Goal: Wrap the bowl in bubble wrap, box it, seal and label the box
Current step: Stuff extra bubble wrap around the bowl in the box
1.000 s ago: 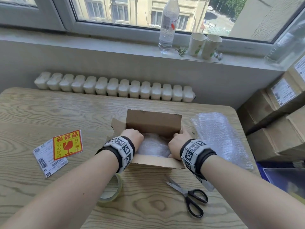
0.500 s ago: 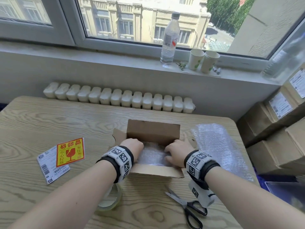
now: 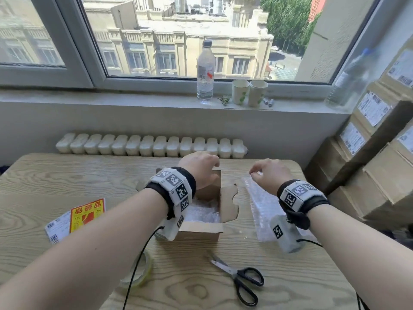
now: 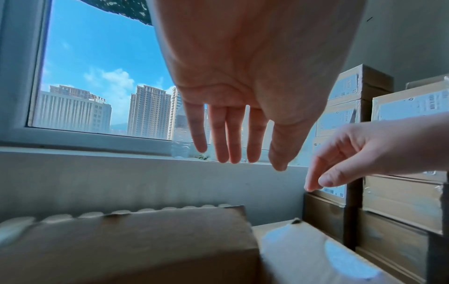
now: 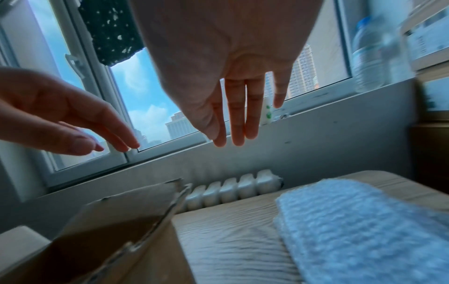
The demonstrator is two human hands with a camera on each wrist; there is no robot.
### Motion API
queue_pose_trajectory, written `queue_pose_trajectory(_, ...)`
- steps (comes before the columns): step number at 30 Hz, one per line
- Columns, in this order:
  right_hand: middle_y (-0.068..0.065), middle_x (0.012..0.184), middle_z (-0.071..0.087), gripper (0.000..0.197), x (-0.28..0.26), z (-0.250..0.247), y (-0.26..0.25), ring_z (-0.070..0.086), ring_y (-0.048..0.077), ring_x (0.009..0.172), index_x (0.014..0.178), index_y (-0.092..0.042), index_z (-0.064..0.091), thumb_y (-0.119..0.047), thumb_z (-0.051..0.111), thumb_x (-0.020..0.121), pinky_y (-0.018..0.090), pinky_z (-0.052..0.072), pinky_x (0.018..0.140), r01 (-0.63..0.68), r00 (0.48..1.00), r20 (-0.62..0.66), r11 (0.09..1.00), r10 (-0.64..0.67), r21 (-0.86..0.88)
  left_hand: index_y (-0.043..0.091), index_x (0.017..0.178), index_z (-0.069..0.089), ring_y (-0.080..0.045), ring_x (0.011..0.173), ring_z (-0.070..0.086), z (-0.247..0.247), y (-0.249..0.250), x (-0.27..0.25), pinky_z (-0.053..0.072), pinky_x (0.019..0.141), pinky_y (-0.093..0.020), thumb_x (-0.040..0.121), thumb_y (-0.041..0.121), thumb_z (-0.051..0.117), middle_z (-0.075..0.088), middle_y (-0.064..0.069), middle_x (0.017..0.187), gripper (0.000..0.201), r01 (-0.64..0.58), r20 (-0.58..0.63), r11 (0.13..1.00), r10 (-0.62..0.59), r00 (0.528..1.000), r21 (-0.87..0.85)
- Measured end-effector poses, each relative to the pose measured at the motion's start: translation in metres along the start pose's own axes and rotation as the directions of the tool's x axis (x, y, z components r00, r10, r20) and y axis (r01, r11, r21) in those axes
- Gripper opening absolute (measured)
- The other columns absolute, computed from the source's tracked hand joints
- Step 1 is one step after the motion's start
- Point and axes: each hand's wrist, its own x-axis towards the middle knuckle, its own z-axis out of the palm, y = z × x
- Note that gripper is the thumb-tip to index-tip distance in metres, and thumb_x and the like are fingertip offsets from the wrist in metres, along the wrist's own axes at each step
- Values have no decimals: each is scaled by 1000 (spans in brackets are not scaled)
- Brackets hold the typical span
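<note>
**Wrapped bowl sits in the open box, both hands raised above it**

The bowl (image 3: 202,212), bundled in bubble wrap, rests inside the small cardboard box (image 3: 199,231) at the centre of the wooden table (image 3: 67,175). The box flaps stand open. The left hand (image 3: 200,170) hovers over the far flap at 12 o'clock, fingers straight and loosely spread, holding nothing. The right hand (image 3: 271,175) hangs at 2 o'clock over a spare bubble wrap sheet (image 3: 261,204), fingers extended, grasping nothing.

Scissors (image 3: 243,278) lie at 5 o'clock, a tape roll (image 3: 139,276) at 7 o'clock, and the labels (image 3: 77,217) at 9 o'clock.

Likely risk: the wrap bulges near the rim, so flaps pressed down could spring back or close crooked, leaving the tape to seal poorly. The light box could also slide if pushed from one side.
</note>
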Motion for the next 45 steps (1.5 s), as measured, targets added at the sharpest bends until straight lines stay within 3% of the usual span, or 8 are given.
queue_pose_trajectory(10,-1,107,68,21,-25,10,101,61,19,97,96,-25,73,-24,55,87,24,42,76,-208,978,37,973,206,101,23,132,48,-19,125,44,42,93,49,42,100,-37,91,32,55,43,0,139,43,-12,99,994,23,995,-110)
queue_pose_trajectory(18,3,121,63,31,-20,41,162,56,24,113,118,-18,64,-24,52,90,30,43,93,-375,905,260,919,335,121,21,134,47,-19,122,46,82,117,87,42,95,-32,91,32,56,45,0,138,45,87,223,989,-59,973,-118)
queue_pose_trajectory(21,7,106,62,24,-13,56,173,57,27,100,105,-12,61,-28,55,87,35,46,86,-431,878,309,885,367,174,21,136,44,-20,121,47,99,122,99,41,92,-30,90,32,56,46,-3,137,49,157,280,980,-117,953,-123)
queue_pose_trajectory(25,6,129,57,63,-4,73,185,54,24,117,135,-14,48,-44,65,82,33,44,94,-476,849,386,841,363,256,17,139,38,-23,121,49,119,128,113,43,95,-33,92,29,53,44,-6,139,51,181,343,980,-144,928,-77)
queue_pose_trajectory(31,-5,85,63,10,10,88,184,60,15,89,75,-23,64,-23,74,74,24,43,72,-425,897,304,814,320,397,13,145,23,-26,118,51,136,127,126,44,92,-33,92,27,56,36,-11,145,64,291,407,951,-227,884,-100)
queue_pose_trajectory(34,-5,68,57,23,21,90,184,55,16,73,61,-21,55,-10,71,73,25,38,66,-421,907,278,704,317,571,15,150,4,-31,127,45,138,123,130,41,98,-36,91,31,57,16,-13,154,81,356,330,922,-293,897,-151)
queue_pose_trajectory(40,0,53,62,40,34,81,181,68,15,60,62,-14,42,3,77,73,24,46,59,-406,908,319,387,271,828,15,150,-13,-29,131,42,125,116,136,37,102,-36,90,36,58,32,-13,151,95,443,200,802,-396,896,-401)
queue_pose_trajectory(45,0,51,66,34,29,62,175,63,9,45,78,-11,47,24,43,76,20,46,48,-373,898,288,229,332,899,18,150,-10,-21,140,31,112,112,132,32,111,-38,87,33,62,22,-8,156,98,393,133,752,-384,914,-529)
